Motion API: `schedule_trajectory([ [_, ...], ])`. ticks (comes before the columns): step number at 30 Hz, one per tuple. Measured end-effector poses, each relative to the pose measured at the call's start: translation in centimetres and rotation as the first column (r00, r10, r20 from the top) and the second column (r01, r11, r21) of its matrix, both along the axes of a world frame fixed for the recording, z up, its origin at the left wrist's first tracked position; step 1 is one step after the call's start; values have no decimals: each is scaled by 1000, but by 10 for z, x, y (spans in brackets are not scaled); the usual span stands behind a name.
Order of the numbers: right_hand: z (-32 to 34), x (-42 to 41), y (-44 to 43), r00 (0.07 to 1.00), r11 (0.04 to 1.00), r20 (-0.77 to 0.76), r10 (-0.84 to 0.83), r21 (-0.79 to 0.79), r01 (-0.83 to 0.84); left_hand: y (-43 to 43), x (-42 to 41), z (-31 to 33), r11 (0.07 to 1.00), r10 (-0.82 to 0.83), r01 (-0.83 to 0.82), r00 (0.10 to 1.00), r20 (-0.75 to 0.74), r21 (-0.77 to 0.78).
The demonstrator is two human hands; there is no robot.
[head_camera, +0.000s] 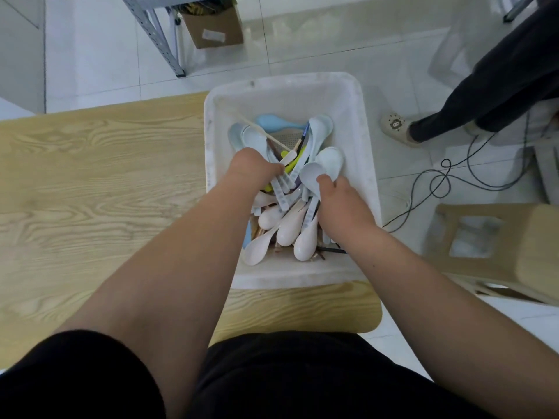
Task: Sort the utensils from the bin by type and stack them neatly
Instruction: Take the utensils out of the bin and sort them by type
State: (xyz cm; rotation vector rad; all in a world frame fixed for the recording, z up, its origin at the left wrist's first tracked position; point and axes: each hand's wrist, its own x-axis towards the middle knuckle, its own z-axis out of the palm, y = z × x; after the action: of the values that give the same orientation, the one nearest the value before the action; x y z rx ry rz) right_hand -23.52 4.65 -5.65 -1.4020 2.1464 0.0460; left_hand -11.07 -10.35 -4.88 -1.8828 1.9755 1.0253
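Wood-grain table (90,176), running left from the person. White plastic bin (367,164) standing on the table's right end, its far part overhanging the edge above the tiled floor. Tan plastic stool (514,237) on the floor just right of the bin; a cardboard box (214,28) farther off, under a metal shelf frame. Both bare forearms reach into the bin, hands apart. Left hand (251,169) dug knuckles-up into the tangled handles at the pile's centre; fingers hidden, so I cannot tell its grip. Right hand (341,201) on the pile's right side, thumb pinching the bowl of a pale spoon (310,176). Heap of utensils (287,225), all inside the bin: white, pinkish and blue spoons. One chopstick (257,130) lies slantwise across the far spoons.
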Motion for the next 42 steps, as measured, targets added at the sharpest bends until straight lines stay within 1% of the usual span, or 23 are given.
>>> schedule_trajectory([
  [3, 1, 1, -1, 1000, 1000, 14, -5, -2, 5, -2, 2, 2, 998, 22, -22, 1000, -3, 63],
  [7, 2, 1, -2, 1000, 1000, 26, -4, -6, 4, 2, 2, 6, 985, 98, -93, 995, -28, 143],
  [10, 2, 1, -2, 999, 1000, 43, -25, -15, 25, 5, 3, 7, 979, 135, -124, 989, -61, 161],
  [13, 4, -1, 3, 984, 994, 147, -98, -32, 104, 9, 11, 9, 951, 255, -226, 960, -120, 210],
  [16, 7, -3, 12, 926, 972, 331, -181, -84, 220, 17, 26, 17, 944, 261, -225, 957, -129, 240],
  [18, 10, -4, 18, 858, 939, 445, -256, -96, 330, 28, 37, 27, 938, 279, -229, 944, -174, 259],
  [21, 11, -1, 26, 704, 867, 611, -362, -57, 495, 50, 57, 40, 894, 389, -285, 876, -284, 345],
  [23, 11, 3, 29, 670, 855, 648, -362, -55, 515, 68, 68, 42, 871, 428, -280, 835, -346, 403],
  [24, 11, 5, 30, 660, 850, 660, -359, -61, 523, 78, 71, 42, 854, 465, -289, 798, -383, 433],
  [27, 17, 11, 31, 585, 803, 729, -355, -82, 590, 106, 76, 46, 793, 585, -332, 650, -485, 511],
  [29, 24, 13, 30, 558, 795, 765, -320, -103, 597, 122, 77, 49, 779, 616, -340, 577, -537, 528],
  [30, 29, 14, 29, 543, 802, 786, -294, -105, 588, 129, 77, 50, 780, 618, -345, 557, -555, 522],
  [31, 32, 16, 28, 504, 806, 821, -270, -93, 584, 135, 76, 52, 778, 623, -352, 537, -569, 520],
  [32, 35, 20, 27, 429, 803, 864, -264, -50, 594, 141, 76, 53, 777, 626, -353, 520, -581, 522],
  [33, 39, 24, 25, 328, 796, 904, -273, 20, 605, 147, 76, 55, 777, 627, -348, 507, -591, 525],
  [34, 42, 30, 25, 219, 789, 932, -289, 102, 605, 153, 76, 57, 783, 619, -340, 509, -599, 520],
  [35, 44, 36, 25, 138, 784, 944, -301, 162, 599, 158, 76, 59, 792, 608, -329, 510, -608, 515],
  [36, 44, 42, 26, 101, 781, 947, -305, 188, 596, 163, 77, 59, 798, 599, -322, 512, -616, 509],
  [37, 42, 46, 28, 114, 780, 944, -310, 184, 598, 168, 79, 60, 796, 602, -320, 501, -622, 513],
  [39, 38, 53, 32, 172, 791, 932, -320, 162, 590, 176, 84, 63, 775, 631, -350, 461, -623, 526],
  [42, 39, 65, 35, 224, 851, 924, -310, 164, 500, 189, 96, 67, 739, 672, -417, 400, -624, 529],
])
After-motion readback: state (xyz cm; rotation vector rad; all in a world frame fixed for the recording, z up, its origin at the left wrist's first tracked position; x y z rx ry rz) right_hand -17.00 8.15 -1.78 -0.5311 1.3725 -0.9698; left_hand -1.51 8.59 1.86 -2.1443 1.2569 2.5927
